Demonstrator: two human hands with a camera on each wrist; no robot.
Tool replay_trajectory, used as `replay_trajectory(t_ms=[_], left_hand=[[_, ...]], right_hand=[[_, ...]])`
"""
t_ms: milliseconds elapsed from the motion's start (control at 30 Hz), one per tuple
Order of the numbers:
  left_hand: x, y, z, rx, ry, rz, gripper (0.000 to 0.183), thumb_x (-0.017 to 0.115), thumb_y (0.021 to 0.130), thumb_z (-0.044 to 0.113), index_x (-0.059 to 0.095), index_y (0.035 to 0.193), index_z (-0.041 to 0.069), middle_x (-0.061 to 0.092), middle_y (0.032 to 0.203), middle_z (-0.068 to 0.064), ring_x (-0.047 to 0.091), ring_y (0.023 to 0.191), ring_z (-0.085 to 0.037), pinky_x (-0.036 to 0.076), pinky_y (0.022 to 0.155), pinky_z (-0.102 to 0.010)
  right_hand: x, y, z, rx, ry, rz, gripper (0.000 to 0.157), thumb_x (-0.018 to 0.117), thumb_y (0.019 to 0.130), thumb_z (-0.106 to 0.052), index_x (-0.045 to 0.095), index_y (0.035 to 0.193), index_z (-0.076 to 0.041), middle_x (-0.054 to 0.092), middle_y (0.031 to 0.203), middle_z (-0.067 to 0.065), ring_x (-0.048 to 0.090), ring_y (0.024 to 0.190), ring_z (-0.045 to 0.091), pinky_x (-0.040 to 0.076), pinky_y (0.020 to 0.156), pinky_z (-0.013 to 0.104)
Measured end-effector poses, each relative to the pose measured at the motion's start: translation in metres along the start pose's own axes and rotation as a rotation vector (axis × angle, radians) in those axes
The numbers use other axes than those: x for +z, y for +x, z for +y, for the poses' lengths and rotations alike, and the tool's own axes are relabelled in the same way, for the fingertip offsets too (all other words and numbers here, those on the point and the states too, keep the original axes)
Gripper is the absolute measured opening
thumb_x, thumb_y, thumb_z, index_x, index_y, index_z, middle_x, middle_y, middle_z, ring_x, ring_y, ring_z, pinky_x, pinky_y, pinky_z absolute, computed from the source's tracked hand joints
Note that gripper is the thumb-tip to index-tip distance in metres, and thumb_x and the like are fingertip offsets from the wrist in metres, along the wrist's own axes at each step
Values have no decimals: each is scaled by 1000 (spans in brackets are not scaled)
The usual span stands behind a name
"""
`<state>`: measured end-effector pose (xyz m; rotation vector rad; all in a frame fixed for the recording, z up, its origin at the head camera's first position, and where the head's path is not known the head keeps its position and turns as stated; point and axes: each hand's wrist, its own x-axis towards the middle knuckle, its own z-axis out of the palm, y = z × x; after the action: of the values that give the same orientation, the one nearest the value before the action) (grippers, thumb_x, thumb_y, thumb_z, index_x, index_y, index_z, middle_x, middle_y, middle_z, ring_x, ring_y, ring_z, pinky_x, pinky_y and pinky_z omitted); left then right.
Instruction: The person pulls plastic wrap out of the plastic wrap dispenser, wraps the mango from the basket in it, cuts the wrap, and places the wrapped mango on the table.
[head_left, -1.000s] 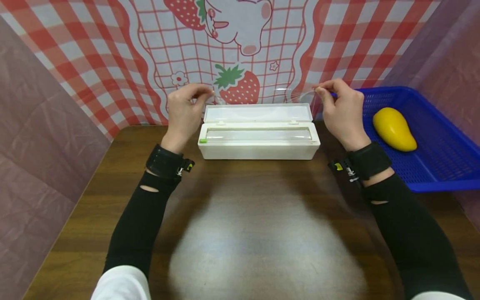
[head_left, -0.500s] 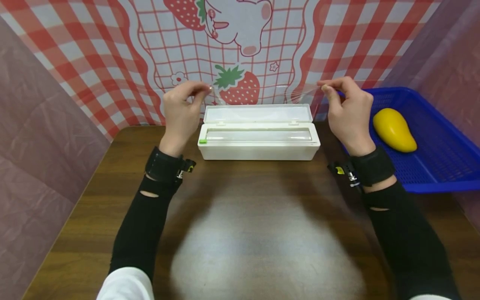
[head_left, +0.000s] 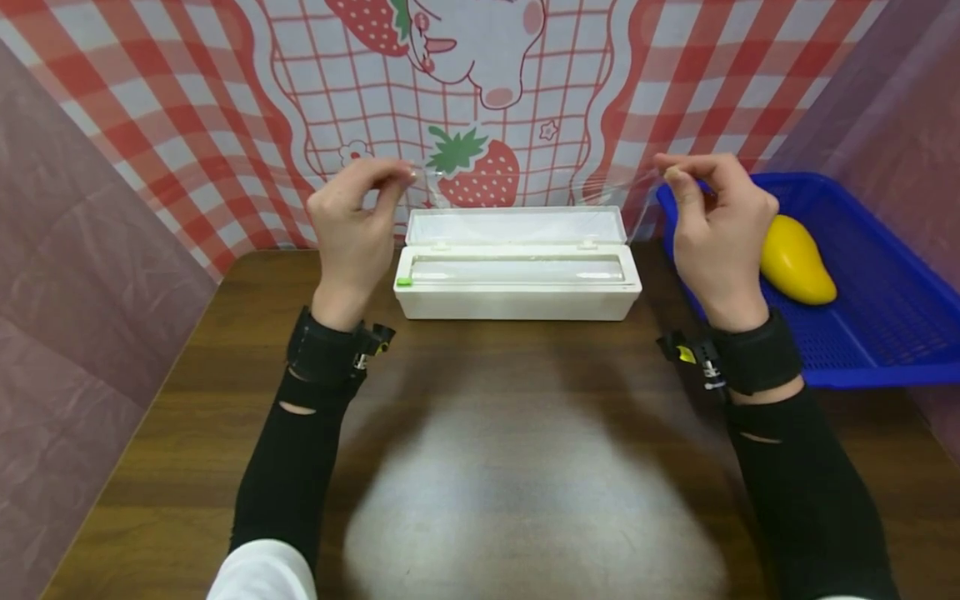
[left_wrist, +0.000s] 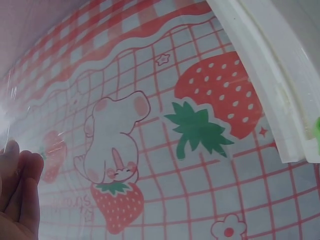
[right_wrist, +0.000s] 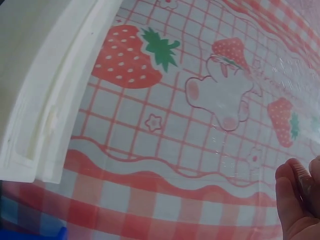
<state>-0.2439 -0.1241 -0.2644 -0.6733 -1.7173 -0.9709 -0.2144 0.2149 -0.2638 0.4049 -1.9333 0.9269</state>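
Note:
Thin clear cling film [head_left: 611, 190] stretches between my two hands, above and behind a white cling film dispenser [head_left: 517, 303]. My left hand [head_left: 352, 229] pinches one corner between thumb and fingertips, raised at the box's left. At the right, my right hand [head_left: 722, 237] pinches the other corner, in front of the blue basket's near-left part. The dispenser's lid [head_left: 517, 226] is tipped back, and a roll shows through its long opening. A small green slider [head_left: 405, 282] sits at the left end. Both wrist views show faint creases leading to the pinching fingers.
A blue plastic basket [head_left: 885, 372] stands at the right with a yellow mango [head_left: 798, 260] in it. Behind the dispenser hangs a red-and-white strawberry-patterned cloth [head_left: 480, 83]. The wooden table [head_left: 510, 433] extends in front.
My hands have moved apart, the left to the left and the right farther to the right, stretching the film wider. The dispenser has stayed in place.

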Motion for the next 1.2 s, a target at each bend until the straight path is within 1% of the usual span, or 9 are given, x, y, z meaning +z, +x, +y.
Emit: replay_trajectory(t_ms=[167,367,433,533,667,767,900,967,1200], left_hand=[[-4,2,9,3,-30,24,14,74,90,13,76,93,0,75,92,-9,70,86,-22,54,83,-29],[-9,4,16,30,-40,60,8,76,87,6,76,91,0,75,94,-8,70,87,-22,54,83,-29],[-11,4,17,45,-26,64,7,76,87,5,75,91,0,75,95,-8,71,87,-23,54,83,-30],[-14,2,20,73,10,65,8,75,88,7,75,92,-1,75,95,-9,71,88,-24,54,85,-30],[-18,-1,25,106,28,75,12,74,89,10,75,91,-1,75,95,-11,71,89,-27,54,88,-32],[-19,-3,28,117,24,92,10,75,88,9,75,90,-1,75,94,-11,71,88,-28,54,88,-32],[-22,-6,33,127,12,121,7,76,86,5,75,88,-2,75,92,-12,71,87,-28,54,87,-34],[-23,-6,35,131,8,132,7,77,85,3,74,88,-2,75,92,-13,71,87,-29,54,88,-34],[-28,-6,44,132,13,152,8,78,84,3,74,87,-3,75,92,-13,71,87,-29,54,88,-35]], right_hand=[[-7,-1,-7,-33,18,32,21,61,99,-11,68,102,9,74,109,-2,35,52,-4,31,56,15],[-12,-3,-16,-24,41,69,19,64,97,-8,67,100,11,74,107,-4,31,50,-1,28,56,16],[-14,-4,-19,-19,48,78,20,64,97,-7,67,99,12,74,108,-4,34,51,-2,29,57,16],[-16,-6,-21,-12,64,92,20,64,96,-6,66,97,13,74,107,-2,43,57,-5,34,58,17],[-16,-10,-24,-10,102,120,16,65,95,-2,66,96,14,74,106,3,49,62,-6,37,61,17],[-17,-12,-27,-6,128,149,13,65,94,1,66,94,14,75,104,6,55,66,-4,41,63,16],[-19,-14,-33,4,158,177,9,65,92,6,66,91,15,75,102,11,68,83,6,48,70,16],[-20,-15,-37,7,172,185,7,65,92,8,66,91,15,74,101,13,70,87,10,50,73,16],[-24,-15,-49,20,214,228,6,63,92,10,67,92,14,74,98,17,71,88,15,51,76,18]])
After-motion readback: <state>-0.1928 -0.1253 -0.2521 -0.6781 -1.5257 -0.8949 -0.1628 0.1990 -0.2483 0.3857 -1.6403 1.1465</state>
